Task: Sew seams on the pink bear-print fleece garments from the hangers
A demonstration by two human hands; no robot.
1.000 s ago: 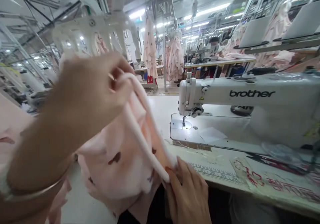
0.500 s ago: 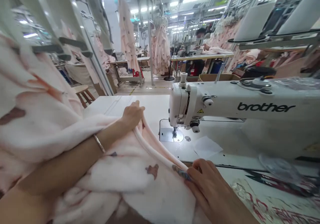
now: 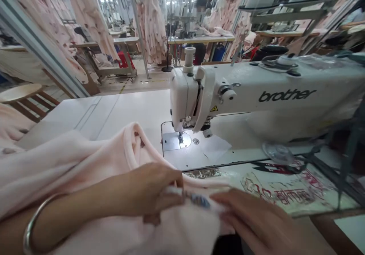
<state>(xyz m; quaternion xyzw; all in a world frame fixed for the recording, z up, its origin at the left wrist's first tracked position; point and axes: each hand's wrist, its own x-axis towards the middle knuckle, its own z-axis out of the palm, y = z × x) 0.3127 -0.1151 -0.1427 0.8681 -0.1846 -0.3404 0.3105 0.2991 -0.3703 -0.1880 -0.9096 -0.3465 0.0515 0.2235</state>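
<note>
A pale pink fleece garment (image 3: pixel 94 160) with brown printed patches lies across the near left of the sewing table. My left hand (image 3: pixel 154 188), a silver bangle on its wrist, pinches the garment's bound edge. Close on its right, my right hand (image 3: pixel 251 217) is closed on the same edge, somewhat blurred. Between the two hands a small blue-grey patterned patch (image 3: pixel 199 200) shows on the edge. Beyond them stands a white sewing machine (image 3: pixel 242 99), its lit needle plate (image 3: pixel 178 140) bare of fabric.
Red-handled thread snips (image 3: pixel 276 168) and a clear plastic disc (image 3: pixel 277 152) lie right of the hands. A white paper scrap (image 3: pixel 218 147) rests near the needle. A wooden stool (image 3: pixel 24 93) stands at left. Pink garments hang behind, and a person (image 3: pixel 201 10) sits at a far machine.
My left hand has come down and right along the garment's edge, close to my right hand. The view has tilted down and turned right.
</note>
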